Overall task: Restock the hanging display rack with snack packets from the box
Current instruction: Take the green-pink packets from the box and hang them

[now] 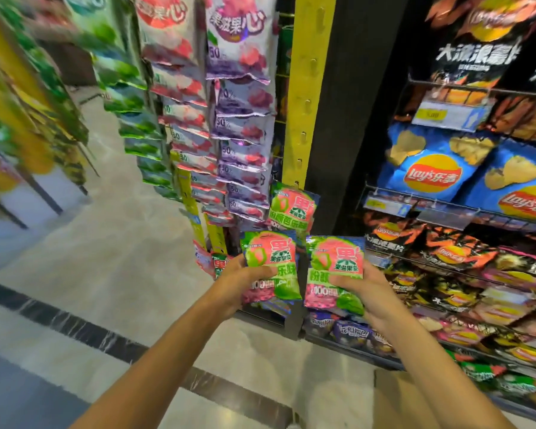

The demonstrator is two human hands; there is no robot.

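My left hand [240,281] grips a green and pink snack packet [271,258] by its lower part, with more packets stacked behind it. My right hand [367,292] holds another green and pink packet [334,264], thumb across its front. Both are held up side by side just below the hanging display rack [239,125], whose strips carry columns of purple, red and green packets. One matching green and pink packet [293,209] hangs at the rack's lower right, just above my hands. A brown cardboard box [393,394] shows at the bottom edge under my right forearm.
A yellow perforated upright [310,72] and a black post stand right of the rack. Shelves of Lay's crisp bags [427,168] fill the right side. Another blurred shelf unit [28,119] lines the left of a pale tiled aisle [121,258] with a dark floor stripe.
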